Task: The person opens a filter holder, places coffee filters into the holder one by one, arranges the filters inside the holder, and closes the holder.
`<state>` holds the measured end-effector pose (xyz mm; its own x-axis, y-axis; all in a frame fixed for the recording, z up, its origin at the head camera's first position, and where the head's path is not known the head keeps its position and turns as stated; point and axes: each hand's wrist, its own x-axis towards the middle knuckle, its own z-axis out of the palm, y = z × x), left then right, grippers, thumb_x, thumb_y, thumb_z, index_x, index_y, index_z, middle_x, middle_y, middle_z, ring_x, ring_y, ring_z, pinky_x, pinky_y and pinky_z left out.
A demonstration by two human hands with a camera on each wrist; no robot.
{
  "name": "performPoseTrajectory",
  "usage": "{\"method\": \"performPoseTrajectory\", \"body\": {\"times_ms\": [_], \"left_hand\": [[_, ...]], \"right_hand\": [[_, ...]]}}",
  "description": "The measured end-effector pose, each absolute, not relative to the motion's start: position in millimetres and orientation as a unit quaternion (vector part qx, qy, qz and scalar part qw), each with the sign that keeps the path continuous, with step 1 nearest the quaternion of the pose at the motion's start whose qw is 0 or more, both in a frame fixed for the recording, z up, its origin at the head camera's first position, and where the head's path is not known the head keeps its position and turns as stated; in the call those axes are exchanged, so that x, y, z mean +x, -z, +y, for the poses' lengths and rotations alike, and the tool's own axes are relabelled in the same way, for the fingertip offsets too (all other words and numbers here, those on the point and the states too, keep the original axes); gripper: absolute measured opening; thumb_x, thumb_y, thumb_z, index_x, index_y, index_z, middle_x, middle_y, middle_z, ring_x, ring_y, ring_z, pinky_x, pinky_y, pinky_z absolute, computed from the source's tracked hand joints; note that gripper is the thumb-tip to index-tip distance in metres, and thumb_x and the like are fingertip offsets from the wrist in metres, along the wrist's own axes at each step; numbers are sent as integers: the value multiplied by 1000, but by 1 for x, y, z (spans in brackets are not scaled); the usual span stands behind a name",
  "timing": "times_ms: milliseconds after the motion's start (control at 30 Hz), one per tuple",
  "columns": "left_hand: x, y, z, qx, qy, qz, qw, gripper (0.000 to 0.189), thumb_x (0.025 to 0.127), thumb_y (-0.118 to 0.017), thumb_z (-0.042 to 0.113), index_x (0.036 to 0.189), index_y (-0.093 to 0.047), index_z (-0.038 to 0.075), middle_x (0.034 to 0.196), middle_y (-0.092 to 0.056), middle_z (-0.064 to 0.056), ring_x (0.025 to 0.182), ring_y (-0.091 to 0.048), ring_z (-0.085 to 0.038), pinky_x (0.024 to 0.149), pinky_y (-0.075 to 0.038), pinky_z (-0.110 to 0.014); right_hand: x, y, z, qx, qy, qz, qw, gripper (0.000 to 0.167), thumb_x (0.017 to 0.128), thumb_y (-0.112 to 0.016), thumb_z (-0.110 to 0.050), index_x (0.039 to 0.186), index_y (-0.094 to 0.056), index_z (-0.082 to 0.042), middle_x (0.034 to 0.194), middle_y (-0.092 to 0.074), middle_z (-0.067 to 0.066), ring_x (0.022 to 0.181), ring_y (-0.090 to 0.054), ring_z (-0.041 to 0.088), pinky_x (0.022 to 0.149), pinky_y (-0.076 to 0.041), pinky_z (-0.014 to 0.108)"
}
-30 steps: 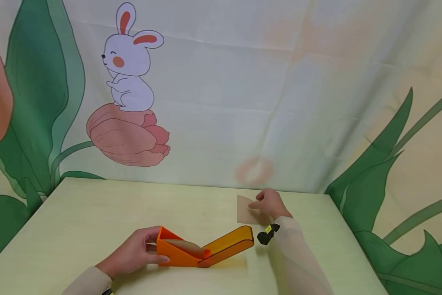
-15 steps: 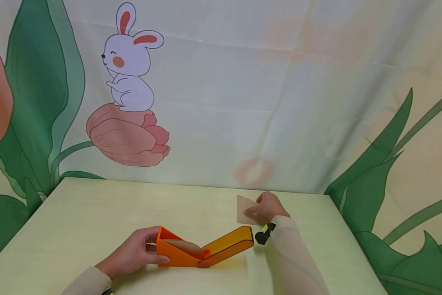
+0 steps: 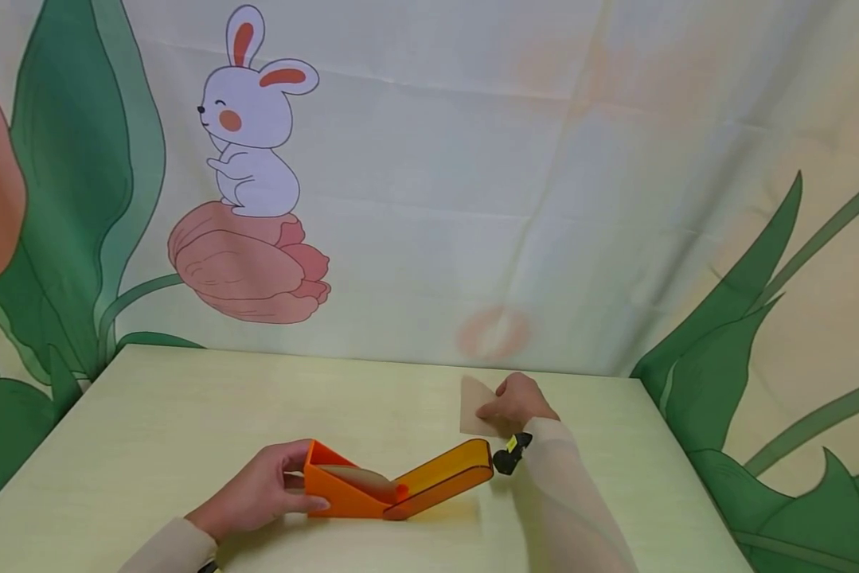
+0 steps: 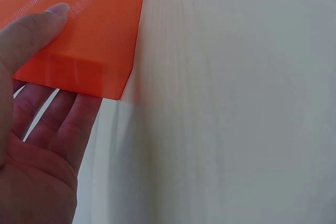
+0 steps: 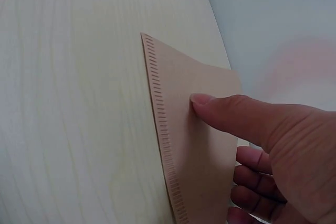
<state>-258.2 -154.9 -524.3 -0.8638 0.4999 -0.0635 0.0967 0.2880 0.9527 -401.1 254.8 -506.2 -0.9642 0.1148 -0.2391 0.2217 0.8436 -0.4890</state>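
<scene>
An orange filter holder (image 3: 346, 492) with a hinged see-through amber lid (image 3: 447, 471) swung out to the right stands on the table. Inside it a pale rounded sheet shows. My left hand (image 3: 260, 487) grips its left end, thumb on the near wall (image 4: 94, 22) and the other fingers round the far side. Farther back, my right hand (image 3: 518, 400) pinches a brown paper coffee filter (image 3: 474, 410). The right wrist view shows the thumb on the face of the filter (image 5: 181, 114), which has a crimped edge; the other fingers curl at and behind its far edge, partly hidden.
The pale wooden table (image 3: 243, 398) ends at a printed curtain (image 3: 415, 199) with a rabbit and tulips. A black wrist camera (image 3: 511, 455) on the right sleeve sits close to the lid's raised end.
My right hand has slid slightly left and nearer over the coffee filter, whose upper edge now looks more bent. The left hand and the orange holder have not moved.
</scene>
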Motion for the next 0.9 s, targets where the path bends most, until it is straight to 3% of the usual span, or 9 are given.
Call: {"method": "performPoseTrajectory", "body": {"times_ms": [367,667,900], "left_hand": [[-258,524,-154,186,-566,782,182,51,82,-86,35,126,-66,16,124,-71,-3,109,-68,-22,92,-59,-27],[-258,524,-155,188,-565,783,181,49,83,-86,34,124,-66,17,123,-71,-3,107,-69,-22,91,-59,-26],[-258,524,-155,188,-568,781,180,49,82,-87,33,124,-67,17,122,-72,-4,107,-70,-22,92,-60,-27]], "right_hand": [[-405,508,253,98,264,953,109,55,75,-92,-36,112,-65,-5,103,-66,8,93,-58,26,86,-51,38],[-405,508,252,87,275,952,102,69,74,-93,-33,126,-59,-4,123,-66,13,104,-58,30,101,-51,47],[-409,510,254,92,288,947,110,64,73,-94,-32,120,-61,-6,117,-66,11,102,-58,30,97,-52,45]]}}
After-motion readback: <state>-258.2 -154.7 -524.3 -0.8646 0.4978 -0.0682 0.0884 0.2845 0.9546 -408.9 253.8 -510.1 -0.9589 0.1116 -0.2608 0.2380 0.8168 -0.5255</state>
